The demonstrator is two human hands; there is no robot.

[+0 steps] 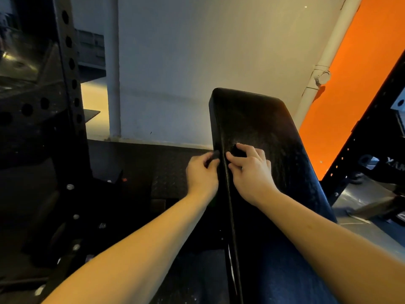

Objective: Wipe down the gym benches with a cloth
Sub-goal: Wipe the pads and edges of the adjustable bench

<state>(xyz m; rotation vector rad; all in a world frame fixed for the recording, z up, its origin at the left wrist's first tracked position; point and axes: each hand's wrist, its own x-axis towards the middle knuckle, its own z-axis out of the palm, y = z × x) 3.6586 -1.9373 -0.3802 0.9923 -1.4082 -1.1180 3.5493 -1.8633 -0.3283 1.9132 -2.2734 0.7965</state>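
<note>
The black padded gym bench (263, 132) runs away from you at an incline, its rounded far end rising in front of the white wall (175, 62), its near end passing between your forearms. Its cover looks like textured vinyl with a slight sheen. Expect a firm surface with a little give under pressure, fixed on its frame, so it should not shift when you lean into a stroke. The seam along the left edge is where grime is likely to sit.

The small dark cloth (214, 155) is hard to pick out against the pad. It seems to lie over that left edge, between your two hands. Your left hand (202, 172) is beside the pad's flank, fingers curled and pinching one end of the cloth. Your right hand (252, 170) is on top of the pad just inside the edge, fingers bent over the other dark end. The cloth looks soft, light and limp, so it will bunch and slide unless you keep it pressed flat. Hold it under a spread palm for the broad top, and by a pinched fold for the seam and side.

No bucket, bottle or other container shows, and I cannot tell whether the cloth is damp.

To your left stands a black perforated steel upright (70, 84) on the dark tread-plate floor (168, 172).
</note>
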